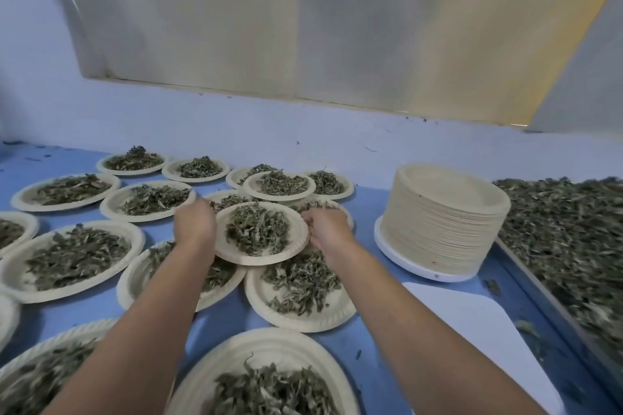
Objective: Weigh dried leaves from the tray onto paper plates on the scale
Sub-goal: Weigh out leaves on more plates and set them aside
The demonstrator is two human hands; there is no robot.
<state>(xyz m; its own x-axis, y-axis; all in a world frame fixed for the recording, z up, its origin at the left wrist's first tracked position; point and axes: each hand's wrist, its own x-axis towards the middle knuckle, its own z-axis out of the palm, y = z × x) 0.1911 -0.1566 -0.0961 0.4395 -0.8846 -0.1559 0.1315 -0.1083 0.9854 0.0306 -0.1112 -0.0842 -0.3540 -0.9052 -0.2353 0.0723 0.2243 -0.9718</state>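
A paper plate (236, 253) heaped with dried leaves (258, 227) is held above other filled plates in the middle of the blue table. My left hand (195, 222) grips its left rim and my right hand (325, 224) grips its right rim. The tray (526, 283) of loose dried leaves (569, 236) lies along the right edge. A tall stack of empty paper plates (445, 222) stands on a white round platform (404, 259), perhaps the scale. A white flat board (472, 330) lies in front of it.
Several filled paper plates cover the table at left and front, among them one (67, 259) at left, one (303, 296) under my right forearm and one (269, 374) at the near edge. A pale wall and curtain rise behind.
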